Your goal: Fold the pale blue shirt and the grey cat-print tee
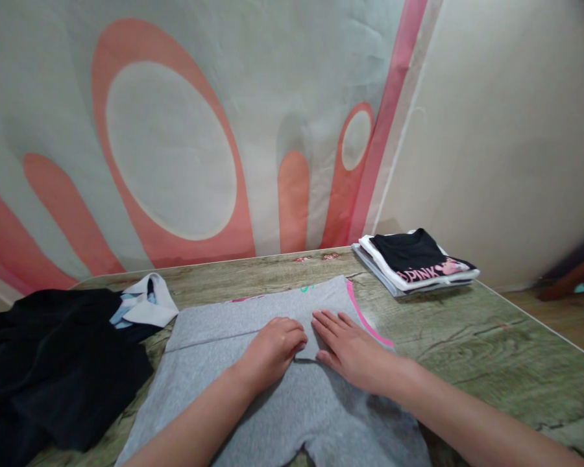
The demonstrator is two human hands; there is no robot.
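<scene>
A grey shirt (209,376) with a pink-trimmed curved edge lies spread on the table, its far part folded over along a crease. Near the middle of the cloth, my left hand (275,347) has its fingers curled down and closed on the fabric; the fingertips are partly hidden. Just to its right, my right hand (350,350) rests flat on the shirt beside the pink trim, fingers stretched out. A small fold of grey cloth shows between the two hands. A bit of green print is visible at the shirt's far edge.
Folded clothes (418,259) are stacked at the back right, a black one with pink print on top. Dark clothing (53,370) lies heaped at the left, with a white collar (150,301) beside it. The wood-patterned table (472,337) meets a wall with a printed sheet (263,78).
</scene>
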